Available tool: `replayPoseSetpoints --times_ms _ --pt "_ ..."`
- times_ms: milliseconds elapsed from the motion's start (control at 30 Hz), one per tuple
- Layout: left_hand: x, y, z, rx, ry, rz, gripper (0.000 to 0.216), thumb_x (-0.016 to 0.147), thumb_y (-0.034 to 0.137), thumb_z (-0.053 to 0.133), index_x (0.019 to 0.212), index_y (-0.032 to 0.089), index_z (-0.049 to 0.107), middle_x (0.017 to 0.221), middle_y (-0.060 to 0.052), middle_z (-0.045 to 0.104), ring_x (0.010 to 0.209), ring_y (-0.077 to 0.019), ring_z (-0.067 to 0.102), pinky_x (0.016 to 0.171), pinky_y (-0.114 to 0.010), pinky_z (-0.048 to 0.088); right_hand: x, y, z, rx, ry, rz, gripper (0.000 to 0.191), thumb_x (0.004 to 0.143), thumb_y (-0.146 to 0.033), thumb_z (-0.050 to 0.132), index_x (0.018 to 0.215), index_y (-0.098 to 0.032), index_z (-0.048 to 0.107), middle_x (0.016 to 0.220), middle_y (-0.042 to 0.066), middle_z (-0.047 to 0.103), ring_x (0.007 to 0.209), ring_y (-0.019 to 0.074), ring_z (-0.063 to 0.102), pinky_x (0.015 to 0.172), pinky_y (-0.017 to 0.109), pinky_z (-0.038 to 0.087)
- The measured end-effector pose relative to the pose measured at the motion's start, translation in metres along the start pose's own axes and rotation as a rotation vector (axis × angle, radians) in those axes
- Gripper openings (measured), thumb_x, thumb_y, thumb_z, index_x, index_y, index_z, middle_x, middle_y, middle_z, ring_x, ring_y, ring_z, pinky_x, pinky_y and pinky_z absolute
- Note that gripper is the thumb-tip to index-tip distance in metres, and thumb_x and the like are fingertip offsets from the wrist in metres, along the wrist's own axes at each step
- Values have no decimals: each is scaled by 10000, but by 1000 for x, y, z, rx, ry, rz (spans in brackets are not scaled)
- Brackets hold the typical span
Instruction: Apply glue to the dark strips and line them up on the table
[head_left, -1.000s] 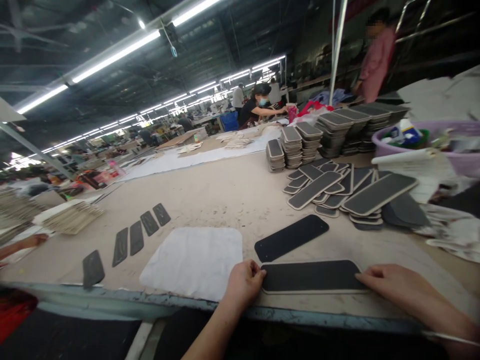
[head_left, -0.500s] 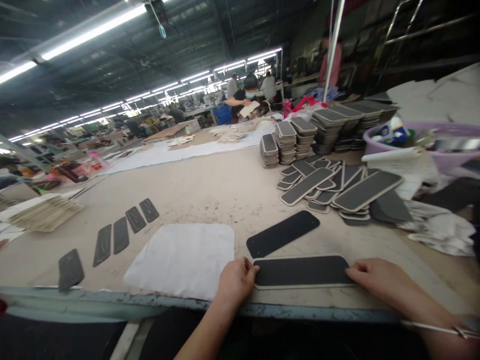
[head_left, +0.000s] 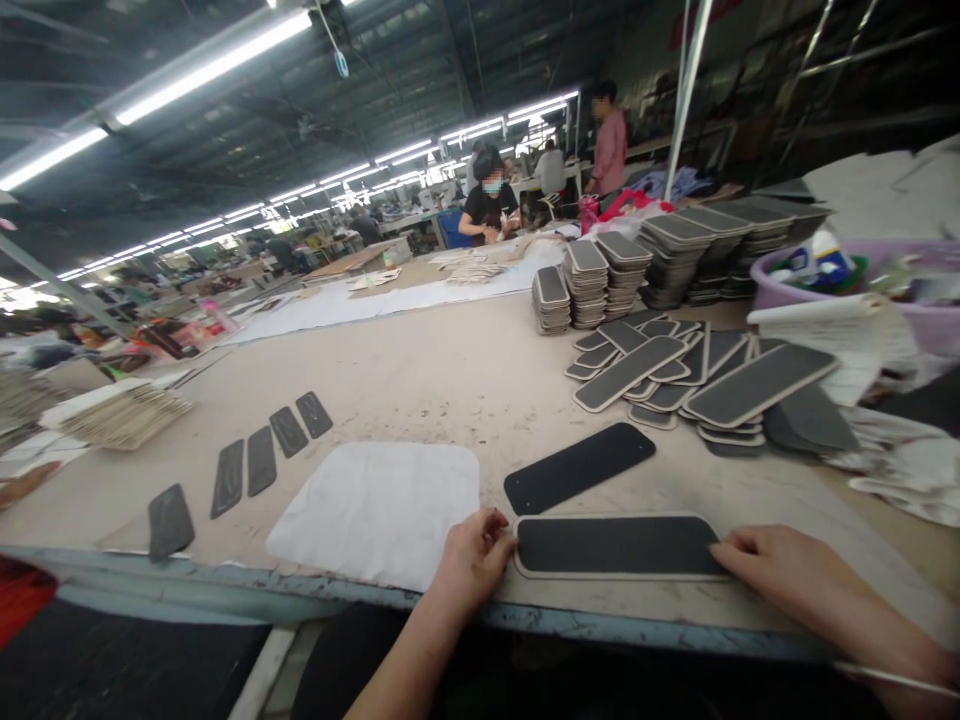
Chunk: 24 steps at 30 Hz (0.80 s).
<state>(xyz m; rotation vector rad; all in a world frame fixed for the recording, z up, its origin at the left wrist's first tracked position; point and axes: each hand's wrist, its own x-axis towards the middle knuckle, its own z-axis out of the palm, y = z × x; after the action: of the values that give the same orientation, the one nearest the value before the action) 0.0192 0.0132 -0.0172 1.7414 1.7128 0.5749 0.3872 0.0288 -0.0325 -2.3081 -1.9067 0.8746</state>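
Observation:
A long dark grey panel with rounded corners and a pale border (head_left: 619, 546) lies flat near the table's front edge. At its left end is my left hand (head_left: 476, 558), fingers curled and pinched at the pale edge. My right hand (head_left: 780, 570) pinches the opposite end between thumb and fingers. Just behind it rests a plain black panel (head_left: 579, 468), slanted, with small holes near its ends. A white sheet with rounded corners (head_left: 382, 510) lies to the left, beside my left hand.
Loose bordered panels (head_left: 667, 370) are heaped at the right, with stacks (head_left: 589, 285) behind. Several small dark pieces (head_left: 262, 460) lie at the left. A purple basin (head_left: 772, 285) holds bottles. White cloth (head_left: 907, 460) lies at far right. A co-worker (head_left: 491, 205) sits across the table.
The view has shifted slightly, so the tabletop things sit farther right. Both hands stay at the panel's ends. The co-worker across the table has lowered the pale piece.

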Motion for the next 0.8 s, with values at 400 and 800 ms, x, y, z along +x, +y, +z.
replayPoseSetpoints --times_ms 400,800 --pt "-7 -10 3 108 -81 331 212 905 237 552 896 219 763 927 -47 653 819 -143 626 778 -228 483 8 7 5 -12 -13 -24 344 843 -363 489 572 -227 652 739 113 669 720 257 625 673 383 420" --pt "-4 -7 3 132 -86 368 264 926 232 492 784 206 714 873 -28 632 783 -127 623 738 -215 468 -6 -15 -7 -64 20 8 309 829 -309 452 627 -194 655 733 88 669 734 226 613 631 302 364"
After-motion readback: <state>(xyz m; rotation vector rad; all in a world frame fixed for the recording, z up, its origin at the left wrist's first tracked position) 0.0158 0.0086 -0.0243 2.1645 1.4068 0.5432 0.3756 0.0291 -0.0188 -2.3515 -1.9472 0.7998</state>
